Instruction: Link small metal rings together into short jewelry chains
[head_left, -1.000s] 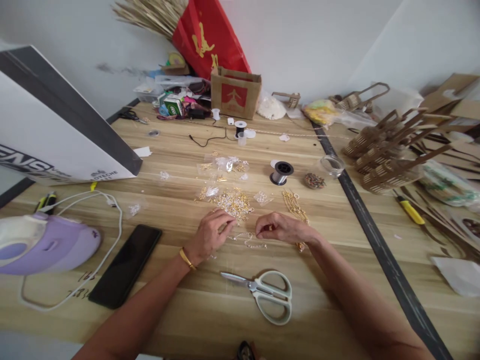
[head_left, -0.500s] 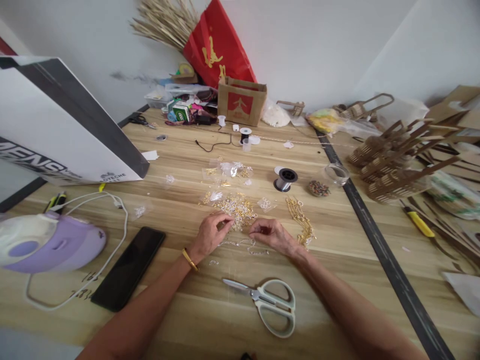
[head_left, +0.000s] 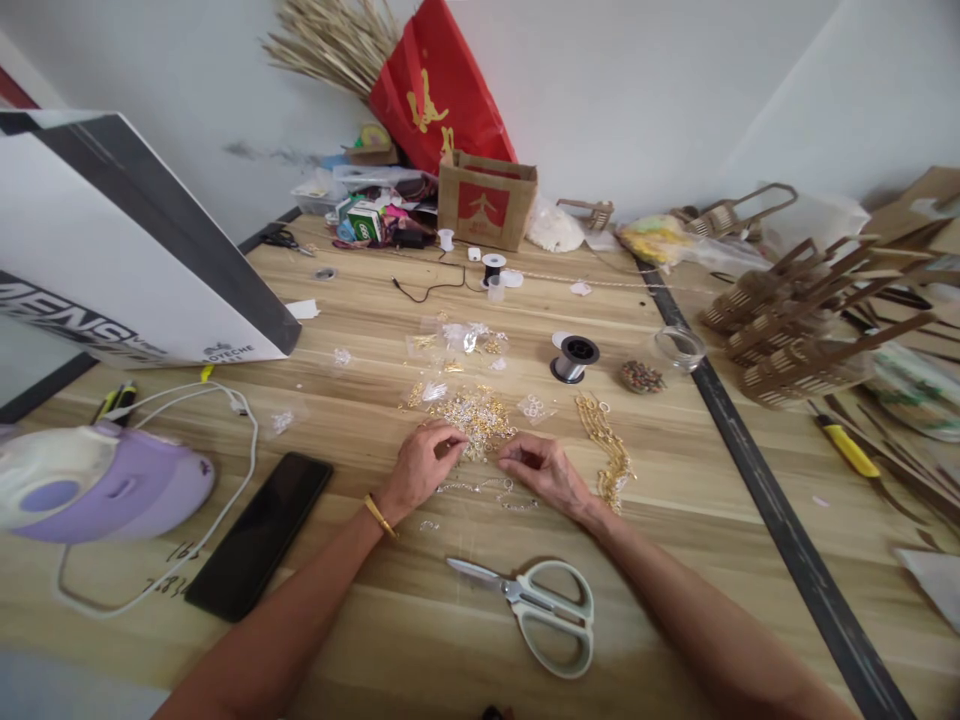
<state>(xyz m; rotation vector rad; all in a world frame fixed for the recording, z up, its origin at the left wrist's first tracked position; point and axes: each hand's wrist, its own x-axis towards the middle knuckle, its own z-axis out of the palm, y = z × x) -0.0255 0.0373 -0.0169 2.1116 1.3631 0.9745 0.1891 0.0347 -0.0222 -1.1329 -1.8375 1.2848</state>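
My left hand (head_left: pixel 424 462), a gold bangle (head_left: pixel 380 516) at its wrist, is closed in a pinch at the left edge of a pile of small gold and silver jewelry pieces (head_left: pixel 480 412). Opposite it, my right hand (head_left: pixel 546 470) also pinches, close to the pile's lower right. Whatever is between the fingertips is too small to make out. A thin silver chain (head_left: pixel 480 487) lies on the table between and below the hands. Gold chains (head_left: pixel 611 450) lie right of my right hand. Scissors with pale handles (head_left: pixel 536 605) rest nearer to me, between my forearms.
A black phone (head_left: pixel 259 535) and a purple-and-white device (head_left: pixel 112 485) with a white cable lie at left. Beyond the pile are small plastic bags (head_left: pixel 465 340), a wire spool (head_left: pixel 575 357) and a bead heap (head_left: pixel 642 376). Small woven baskets (head_left: pixel 795 330) stand at right.
Both hands stay pinched in nearly the same place by the pile. The view has shifted very slightly; nothing on the table has visibly moved.
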